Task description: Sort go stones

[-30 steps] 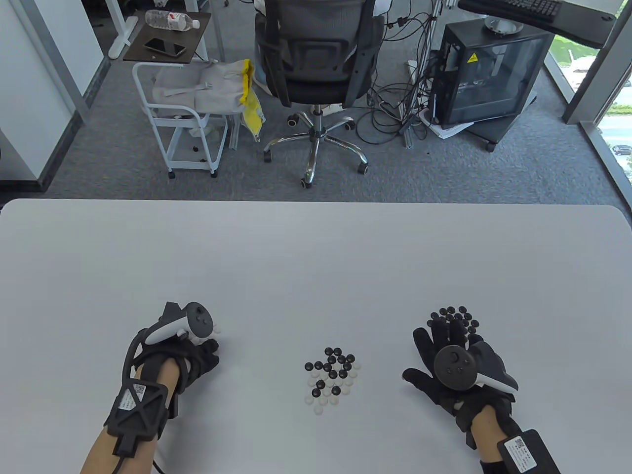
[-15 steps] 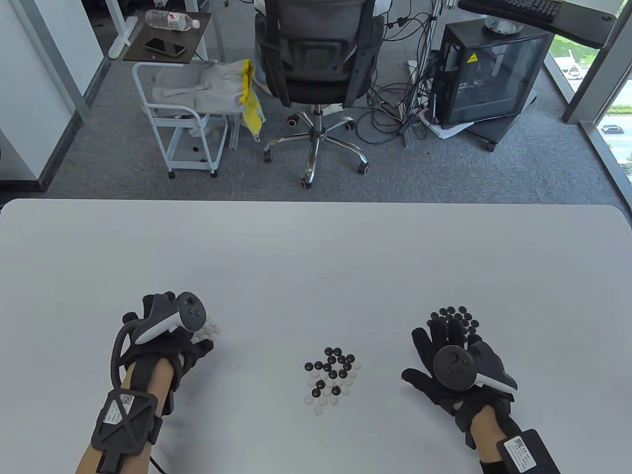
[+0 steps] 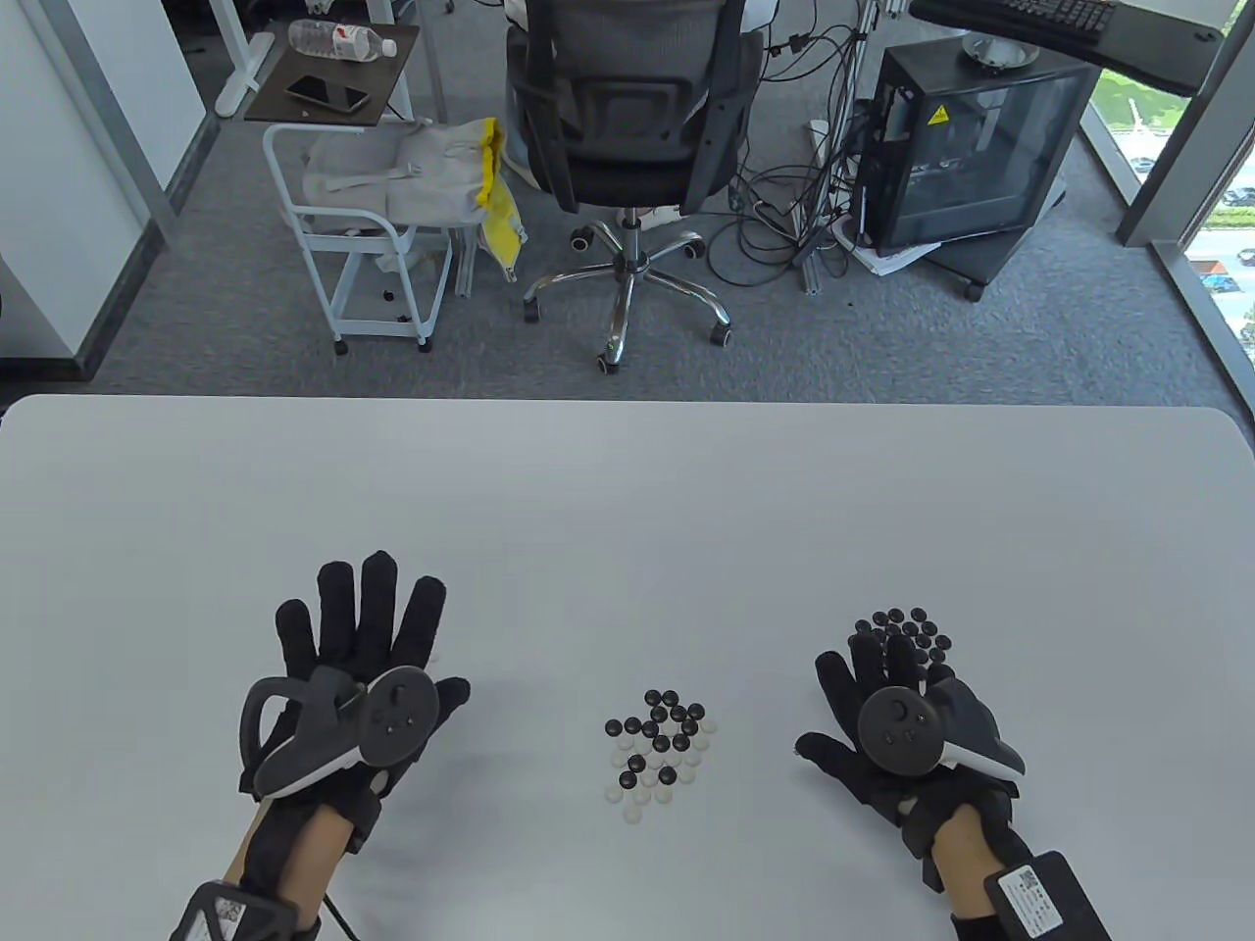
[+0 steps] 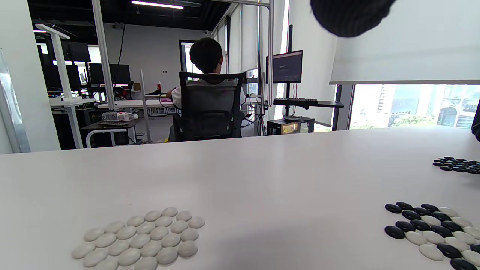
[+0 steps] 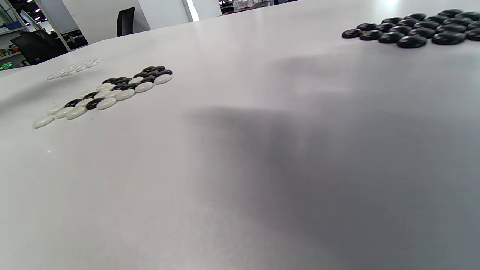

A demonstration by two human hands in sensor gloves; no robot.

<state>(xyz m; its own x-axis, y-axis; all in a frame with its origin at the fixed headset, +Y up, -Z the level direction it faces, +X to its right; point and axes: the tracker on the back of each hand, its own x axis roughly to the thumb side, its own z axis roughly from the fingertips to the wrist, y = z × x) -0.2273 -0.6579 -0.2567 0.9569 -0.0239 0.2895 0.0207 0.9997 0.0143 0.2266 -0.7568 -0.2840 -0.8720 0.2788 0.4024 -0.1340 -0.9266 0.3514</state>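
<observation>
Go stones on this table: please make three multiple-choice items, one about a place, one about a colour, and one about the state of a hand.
1. Where does the mixed pile lie?
A. Between the two hands
B. At the far table edge
C. On the chair

2. What colour are the stones in the group by the right hand's fingertips?
A. All white
B. All black
C. Half white, half black

3. How is the left hand?
A. It grips a bottle
B. It pinches a black stone
C. Fingers spread out flat, holding nothing

Key:
1 A: the table view shows the pile in the middle, a hand on each side.
2 B: the right wrist view shows only black stones there.
3 C: the table view shows spread fingers, and the left wrist view shows the white group lying on the table below it.
</observation>
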